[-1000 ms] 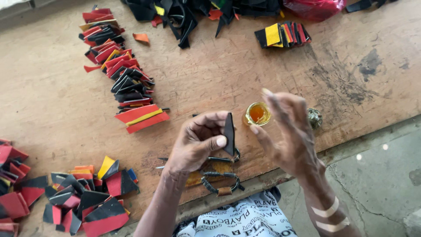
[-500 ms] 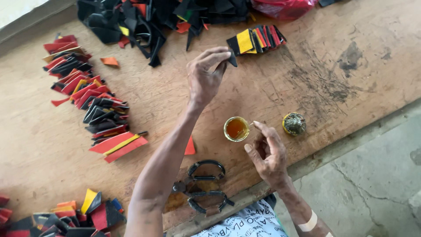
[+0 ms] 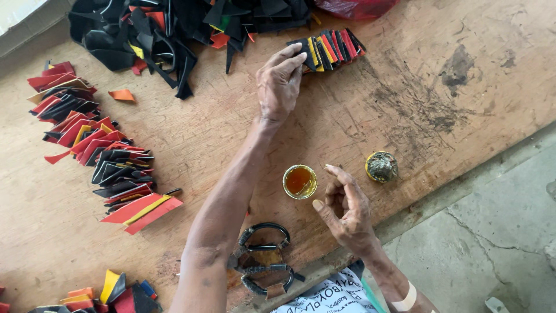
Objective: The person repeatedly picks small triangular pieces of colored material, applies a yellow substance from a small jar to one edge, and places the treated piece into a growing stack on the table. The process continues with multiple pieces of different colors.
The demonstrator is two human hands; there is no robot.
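Seemingly two hands (image 3: 281, 81), one glue cup (image 3: 299, 181).

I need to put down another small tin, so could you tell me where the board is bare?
Bare wood lies right of the striped stack, above the lidded tin, and between the left hand and the glue cup. The left rows and the top scrap heap are crowded.
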